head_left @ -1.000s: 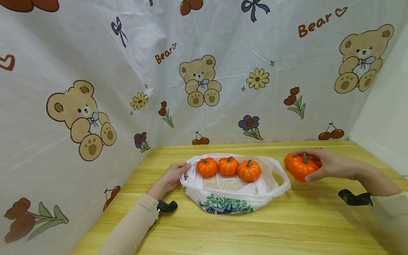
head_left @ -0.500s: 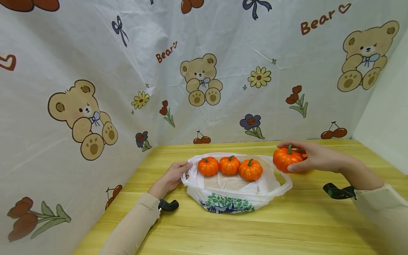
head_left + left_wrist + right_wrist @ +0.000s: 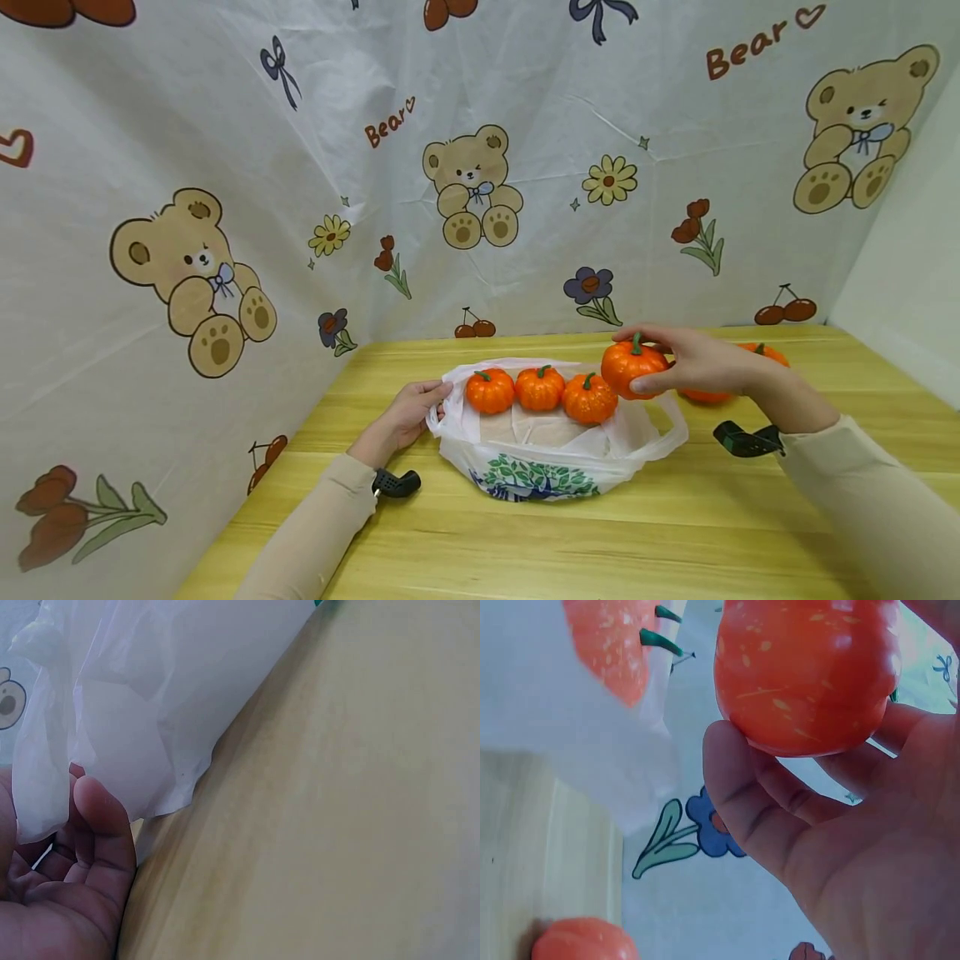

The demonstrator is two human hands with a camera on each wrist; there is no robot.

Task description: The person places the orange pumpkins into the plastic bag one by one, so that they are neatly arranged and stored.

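A white plastic bag [image 3: 525,467] with a green tree print lies on the table, its mouth spread wide. Three small orange pumpkins with green stems sit in a row inside it, the middle pumpkin [image 3: 539,390] among them. At the bag's left side my left hand [image 3: 405,414] grips its edge; the left wrist view shows the thin plastic [image 3: 45,750] between curled fingers. My right hand [image 3: 686,362] holds another pumpkin [image 3: 630,371] by its sides, over the bag's right end. In the right wrist view thumb and fingers wrap this held pumpkin [image 3: 802,675] from below.
Behind my right hand, more orange pumpkins rest on the table, one pumpkin [image 3: 765,353] partly hidden by the wrist. A bear-print sheet [image 3: 555,233] hangs along the back and left of the wooden table [image 3: 487,550]. A white wall [image 3: 907,308] stands at the right.
My right hand has carried the pumpkin leftward, from beside the other pumpkins to above the bag's right end. My left hand keeps its grip on the bag, nearly still.
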